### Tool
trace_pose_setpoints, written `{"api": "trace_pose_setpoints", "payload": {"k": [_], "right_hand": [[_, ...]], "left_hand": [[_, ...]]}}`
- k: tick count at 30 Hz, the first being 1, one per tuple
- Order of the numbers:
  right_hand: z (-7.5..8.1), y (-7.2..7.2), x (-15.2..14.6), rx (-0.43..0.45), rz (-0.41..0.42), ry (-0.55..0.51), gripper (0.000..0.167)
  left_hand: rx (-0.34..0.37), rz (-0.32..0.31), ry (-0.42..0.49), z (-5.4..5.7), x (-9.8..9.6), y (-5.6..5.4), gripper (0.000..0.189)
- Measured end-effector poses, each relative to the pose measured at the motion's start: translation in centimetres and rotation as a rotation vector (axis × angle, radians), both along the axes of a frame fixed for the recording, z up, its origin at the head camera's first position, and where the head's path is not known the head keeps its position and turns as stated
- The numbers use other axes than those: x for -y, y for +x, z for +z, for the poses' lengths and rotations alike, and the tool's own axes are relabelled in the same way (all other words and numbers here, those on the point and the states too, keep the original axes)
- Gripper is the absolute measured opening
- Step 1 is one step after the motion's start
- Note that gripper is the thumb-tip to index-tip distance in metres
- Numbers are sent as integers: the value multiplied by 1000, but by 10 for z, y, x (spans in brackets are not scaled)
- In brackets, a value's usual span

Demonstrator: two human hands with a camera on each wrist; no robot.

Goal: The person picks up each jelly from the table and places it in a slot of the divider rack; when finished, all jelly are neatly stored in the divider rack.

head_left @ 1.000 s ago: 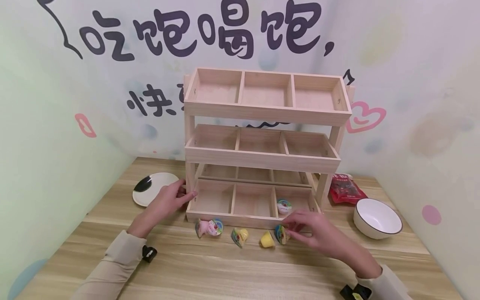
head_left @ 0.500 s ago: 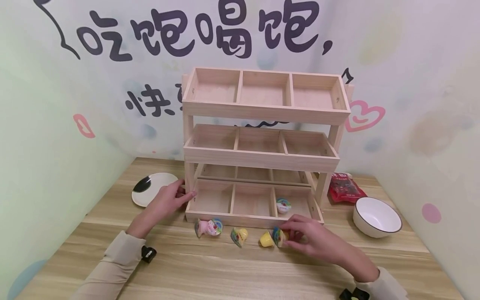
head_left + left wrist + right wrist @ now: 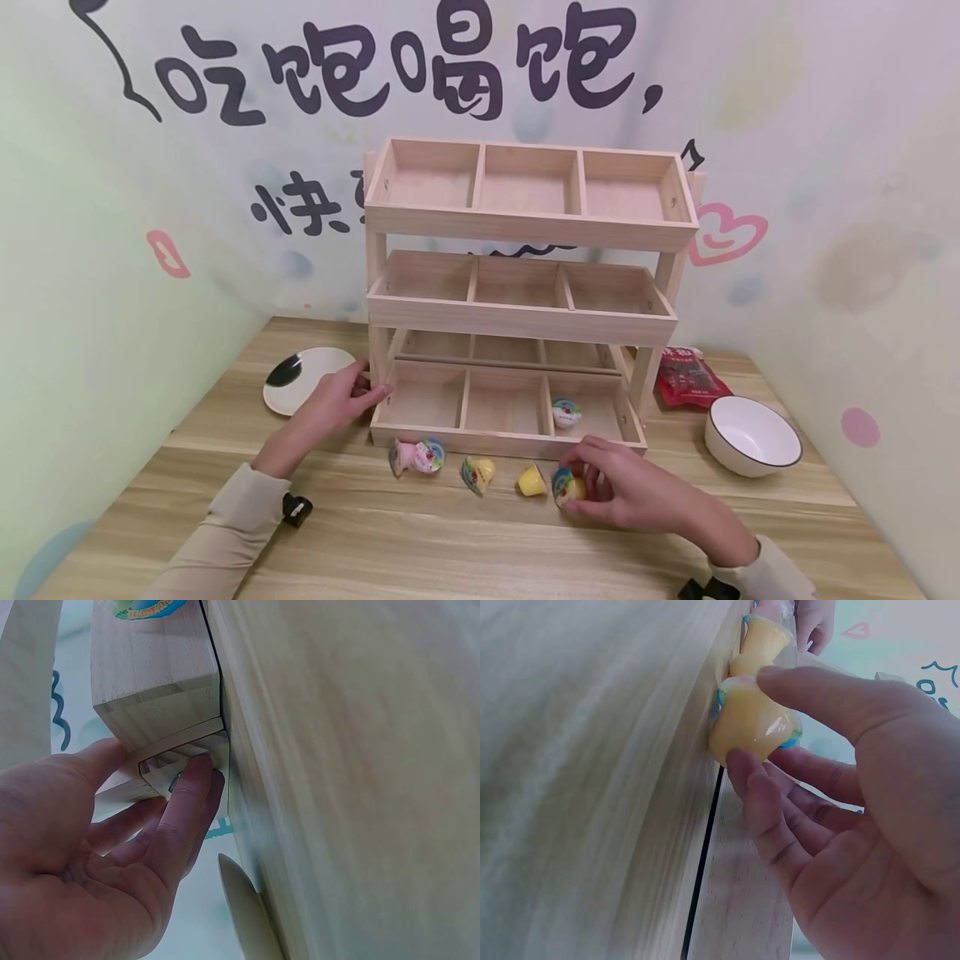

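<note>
On the table (image 3: 450, 542), in front of the rack (image 3: 525, 227), the right hand (image 3: 641, 490) pinches a yellow cup (image 3: 565, 487) with thumb and fingertips. Beside it, more cups (image 3: 531, 481) lie in a row. Behind, a white cup (image 3: 566, 415) sits in the lowest right compartment (image 3: 600, 408); the left hand (image 3: 339, 402) holds the rack's left end between thumb and fingers.

Count by kind: three yellow cups (image 3: 531, 481), two pink cups (image 3: 406, 456) (tallied by their lids, as the pair overlaps) and one white cup (image 3: 566, 416). Also recorded: one wooden rack (image 3: 522, 315), one bowl (image 3: 752, 432), one plate (image 3: 311, 372), one red packet (image 3: 692, 381) and one table (image 3: 480, 558).
</note>
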State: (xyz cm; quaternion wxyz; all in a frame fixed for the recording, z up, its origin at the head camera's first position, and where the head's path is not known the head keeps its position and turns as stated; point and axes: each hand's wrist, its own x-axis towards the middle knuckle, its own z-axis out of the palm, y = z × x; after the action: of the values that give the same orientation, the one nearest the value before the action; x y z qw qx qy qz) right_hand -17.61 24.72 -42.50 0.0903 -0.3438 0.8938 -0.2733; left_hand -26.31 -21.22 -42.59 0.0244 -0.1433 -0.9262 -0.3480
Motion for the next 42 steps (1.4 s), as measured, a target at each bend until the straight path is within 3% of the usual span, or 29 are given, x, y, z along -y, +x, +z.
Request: {"api": "trace_pose_setpoints", "payload": {"k": [8, 12, 18, 28, 42], "right_hand": [[-2, -1, 0, -20, 26, 28, 47], [-2, -2, 0, -28, 30, 23, 41], [-6, -5, -4, -60, 26, -27, 36], [-3, -8, -7, -4, 14, -141, 37], [5, -19, -10, -87, -48, -192, 40]], "left_hand": [[2, -5, 1, 1, 0, 0, 51], [7, -1, 1, 0, 0, 0, 51], [4, -3, -2, -3, 1, 0, 52], [7, -3, 2, -3, 1, -2, 50], [11, -6, 10, -3, 2, -3, 51]]}}
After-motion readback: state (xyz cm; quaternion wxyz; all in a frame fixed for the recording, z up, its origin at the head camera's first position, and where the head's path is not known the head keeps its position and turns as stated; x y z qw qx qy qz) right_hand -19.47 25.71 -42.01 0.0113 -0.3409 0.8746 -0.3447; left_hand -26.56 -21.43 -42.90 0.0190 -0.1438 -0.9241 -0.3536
